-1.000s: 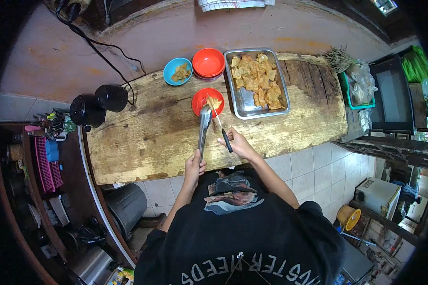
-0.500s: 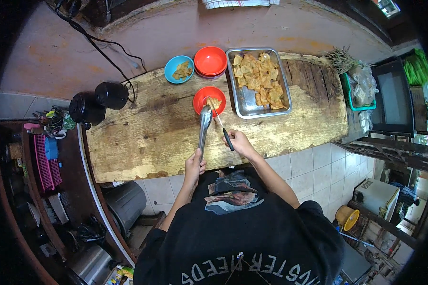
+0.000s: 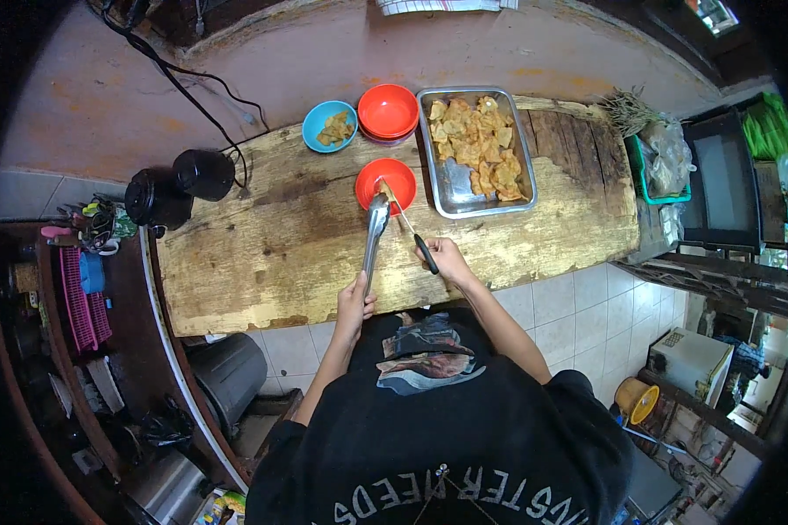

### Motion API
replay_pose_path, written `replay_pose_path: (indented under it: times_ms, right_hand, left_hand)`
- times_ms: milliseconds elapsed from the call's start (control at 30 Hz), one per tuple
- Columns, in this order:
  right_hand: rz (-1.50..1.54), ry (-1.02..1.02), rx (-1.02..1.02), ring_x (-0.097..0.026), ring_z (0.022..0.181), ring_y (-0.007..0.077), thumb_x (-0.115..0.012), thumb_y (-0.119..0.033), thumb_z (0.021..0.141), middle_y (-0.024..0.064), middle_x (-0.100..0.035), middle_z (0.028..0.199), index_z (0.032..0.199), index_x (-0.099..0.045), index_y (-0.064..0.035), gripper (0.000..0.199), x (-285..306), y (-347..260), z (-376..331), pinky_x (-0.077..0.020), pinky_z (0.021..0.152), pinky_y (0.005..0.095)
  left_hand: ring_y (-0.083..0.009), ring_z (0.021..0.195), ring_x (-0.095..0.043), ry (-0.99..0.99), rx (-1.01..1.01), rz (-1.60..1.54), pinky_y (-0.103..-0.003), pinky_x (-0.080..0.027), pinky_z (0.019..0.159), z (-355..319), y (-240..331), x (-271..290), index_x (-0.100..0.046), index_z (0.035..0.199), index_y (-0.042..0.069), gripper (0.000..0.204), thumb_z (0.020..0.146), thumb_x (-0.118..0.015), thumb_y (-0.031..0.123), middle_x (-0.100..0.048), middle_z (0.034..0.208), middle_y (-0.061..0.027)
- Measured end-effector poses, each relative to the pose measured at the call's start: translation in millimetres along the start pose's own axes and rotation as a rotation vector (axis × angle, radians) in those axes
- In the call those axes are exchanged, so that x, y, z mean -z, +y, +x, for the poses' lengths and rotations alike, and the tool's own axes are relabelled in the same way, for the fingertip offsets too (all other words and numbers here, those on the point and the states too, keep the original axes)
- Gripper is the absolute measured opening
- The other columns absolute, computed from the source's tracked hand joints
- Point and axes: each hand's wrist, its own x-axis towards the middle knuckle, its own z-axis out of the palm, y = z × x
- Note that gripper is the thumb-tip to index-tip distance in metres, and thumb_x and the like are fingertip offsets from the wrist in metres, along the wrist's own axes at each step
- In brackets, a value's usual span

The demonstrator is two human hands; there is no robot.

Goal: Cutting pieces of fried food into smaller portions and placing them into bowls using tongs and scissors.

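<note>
Worn yellowish wooden table [image 3: 271, 254], pink wall [image 3: 306, 57] behind. Left hand [image 3: 353, 306] is wrapped around long silver metal tongs [image 3: 375, 241], right hand [image 3: 447, 260] curled on a slim black-handled knife [image 3: 426, 254], both tips at brownish food [image 3: 384, 185] in a round red bowl [image 3: 369, 181].

On my feed, the worktop [image 3: 263, 254] gives a bare lane across its left half, between the black containers [image 3: 158, 201] and the front red bowl [image 3: 383, 171]. The tongs [image 3: 373, 238] and black-handled tool [image 3: 426, 254] obstruct my near-side entry to that bowl. To its right, the metal tray [image 3: 452, 188] leaves only a narrow gap. The stacked red bowls [image 3: 387, 108] and blue bowl [image 3: 312, 133] block the rear. Right of the tray, bare wood extends to the green basket [image 3: 670, 199].
</note>
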Motion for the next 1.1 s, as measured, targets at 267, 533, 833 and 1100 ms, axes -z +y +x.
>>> replay_pose_path:
  times_ms: [267, 533, 833, 1100]
  right_hand:
    - [-0.025, -0.084, -0.118, -0.037, 0.043, 0.0045, -0.054, -0.041, 0.075, -0.0039, -0.04, 0.049, 0.061, -0.045, -0.0095, 0.036, 1, -37, -13, -0.027, 0.04, 0.0192]
    - [-0.03, -0.073, -0.134, -0.039, 0.044, 0.004, -0.055, -0.04, 0.074, -0.0043, -0.04, 0.051, 0.064, -0.046, -0.0076, 0.035, 6, -27, -7, -0.0279, 0.04, 0.0187]
    - [0.007, 0.062, -0.053, -0.04, 0.039, 0.0044, -0.058, -0.03, 0.075, -0.0033, -0.043, 0.048, 0.061, -0.051, -0.0061, 0.028, 5, -11, 0, -0.0286, 0.037, 0.0186]
    - [-0.07, 0.065, -0.035, -0.04, 0.039, 0.0052, -0.057, -0.035, 0.075, -0.0013, -0.044, 0.044, 0.058, -0.05, -0.006, 0.034, 6, -43, -16, -0.0295, 0.038, 0.0193]
  left_hand:
    - [-0.0003, 0.037, -0.027, -0.029, 0.031, 0.019, -0.014, -0.018, 0.031, -4, 4, 2, -0.045, 0.076, 0.01, 0.03, 0.084, -0.041, 0.039, -0.033, 0.051, 0.0049]
    - [-0.0001, 0.037, -0.027, -0.049, 0.056, 0.069, -0.014, -0.018, 0.031, -1, 5, 12, -0.047, 0.081, 0.009, 0.03, 0.083, -0.043, 0.039, -0.034, 0.05, 0.005]
    - [-0.0006, 0.036, -0.027, -0.012, 0.05, 0.072, -0.015, -0.02, 0.031, -1, 14, 16, -0.047, 0.083, 0.008, 0.031, 0.082, -0.044, 0.039, -0.036, 0.051, 0.0039]
    - [-0.0006, 0.036, -0.029, -0.011, 0.064, 0.052, -0.014, -0.021, 0.03, -5, 28, 16, -0.04, 0.07, 0.011, 0.036, 0.08, -0.042, 0.046, -0.037, 0.052, 0.0033]
